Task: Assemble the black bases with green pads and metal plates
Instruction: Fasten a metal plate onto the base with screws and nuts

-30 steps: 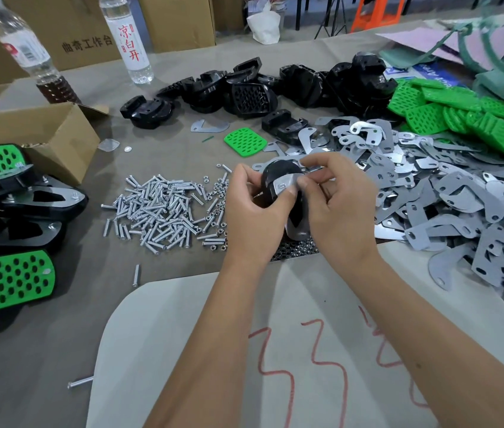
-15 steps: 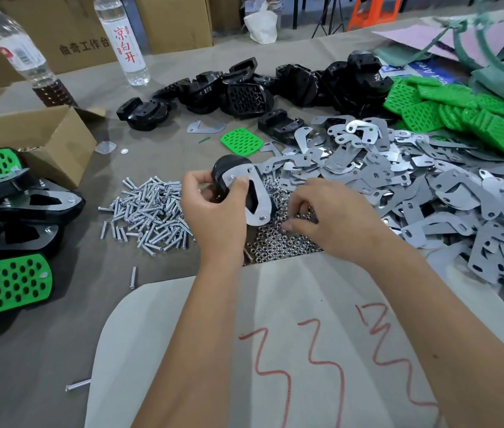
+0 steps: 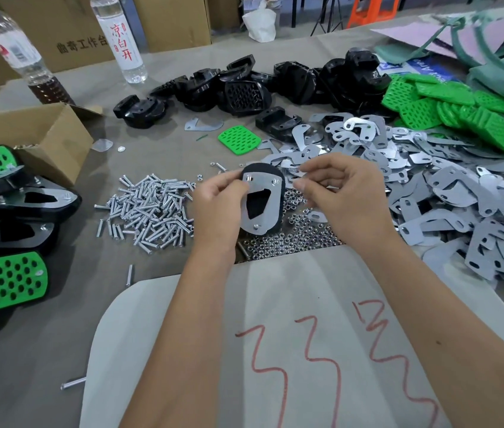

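Observation:
My left hand [image 3: 216, 208] grips a black base [image 3: 275, 211] by its left edge and holds it above the table. A metal plate [image 3: 260, 193] lies on the base, with bolt ends showing through its holes. My right hand [image 3: 343, 199] is just right of the base, thumb and forefinger pinched together near its upper right corner. What they pinch is too small to make out. Loose black bases [image 3: 244, 88] are heaped at the back, green pads [image 3: 466, 115] at the back right, and metal plates [image 3: 448, 193] spread over the right.
Bolts [image 3: 148, 208] are piled left of my hands and small nuts [image 3: 293, 239] lie under them. Finished assemblies [image 3: 3, 223] are stacked at the left by an open cardboard box [image 3: 37, 134]. Two bottles [image 3: 121, 38] stand at the back. A white sheet [image 3: 275, 335] with red marks covers the near edge.
My right hand rose from the nut pile to beside the base with its fingers pinched. My left hand turned the base so that the plate faces me.

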A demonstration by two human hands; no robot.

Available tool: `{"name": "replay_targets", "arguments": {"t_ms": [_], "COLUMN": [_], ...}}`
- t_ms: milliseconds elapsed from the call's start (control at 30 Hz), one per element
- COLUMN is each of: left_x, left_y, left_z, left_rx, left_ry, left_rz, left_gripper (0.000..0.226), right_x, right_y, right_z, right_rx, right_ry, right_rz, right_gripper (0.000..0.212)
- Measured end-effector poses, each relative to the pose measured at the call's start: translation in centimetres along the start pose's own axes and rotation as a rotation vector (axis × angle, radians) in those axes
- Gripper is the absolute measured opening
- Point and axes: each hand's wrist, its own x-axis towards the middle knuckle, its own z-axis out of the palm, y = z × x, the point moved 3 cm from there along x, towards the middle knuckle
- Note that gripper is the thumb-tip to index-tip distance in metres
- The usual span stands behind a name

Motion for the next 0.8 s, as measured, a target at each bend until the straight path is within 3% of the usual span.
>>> {"name": "replay_targets", "arguments": {"t_ms": [67,133,233,400,567,800], "left_x": [-0.2,-0.4,-0.9,-1.2,-1.2,-1.1], "left_y": [0.1,0.1,-0.1,-0.2,-0.2,-0.4], "left_z": [0.2,0.5,0.9,1.2,1.4,1.5], "left_rx": [0.004,0.029,0.078,0.142,0.152,0.112], "left_ry": [-0.096,-0.143,-0.169,-0.192,-0.192,-0.171], "left_rz": [0.0,0.029,0.067,0.099,0.165,0.121], "left_gripper": [0.042,0.032,0.024,0.032,0.025,0.02], "right_x": [0.0,-0.2,-0.5,-0.6,-0.3,-0.1], "right_y": [-0.1,-0.3,-0.8,-1.4,-1.2,-1.0], "right_z": [0.0,0.1,0.7,0.9,0.8,0.5], "right_rx": [0.043,0.043,-0.051,-0.13,-0.097,-0.032], "right_ry": [0.019,0.032,0.019,-0.019,-0.071,-0.126], "right_rz": [-0.039,-0.101,-0.201,-0.278,-0.263,-0.237], "right_gripper": [0.014,0.012,0.01,0.015,0.013,0.011]}}
